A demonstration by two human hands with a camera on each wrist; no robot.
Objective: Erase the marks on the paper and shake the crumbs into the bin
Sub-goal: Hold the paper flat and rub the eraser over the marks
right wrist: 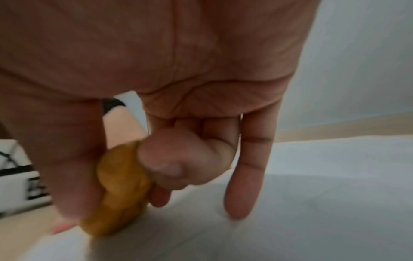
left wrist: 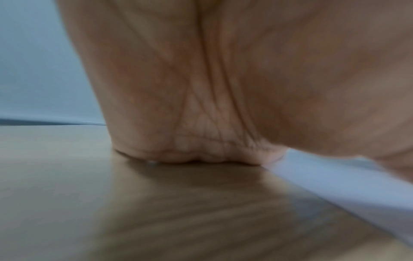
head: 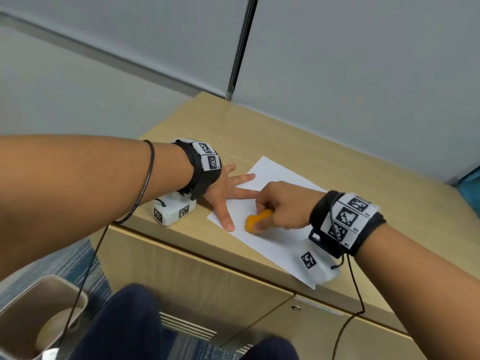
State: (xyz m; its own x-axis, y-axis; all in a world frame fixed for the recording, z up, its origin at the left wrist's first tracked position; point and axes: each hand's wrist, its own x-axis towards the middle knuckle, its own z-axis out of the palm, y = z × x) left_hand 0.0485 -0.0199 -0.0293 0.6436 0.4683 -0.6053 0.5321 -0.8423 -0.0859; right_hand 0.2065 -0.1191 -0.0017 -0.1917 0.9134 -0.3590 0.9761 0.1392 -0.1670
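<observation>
Right hand grips orange eraser against white paper; left hand splayed flat, fingers pinning paper edge; marks too faint to tell.

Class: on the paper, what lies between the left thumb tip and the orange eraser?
Only bare white paper: a narrow strip separates the left hand's thumb from the eraser that the right hand holds. The head view shows it.

The right hand hides part of the orange eraser; any marks on the paper are indiscernible.
</observation>
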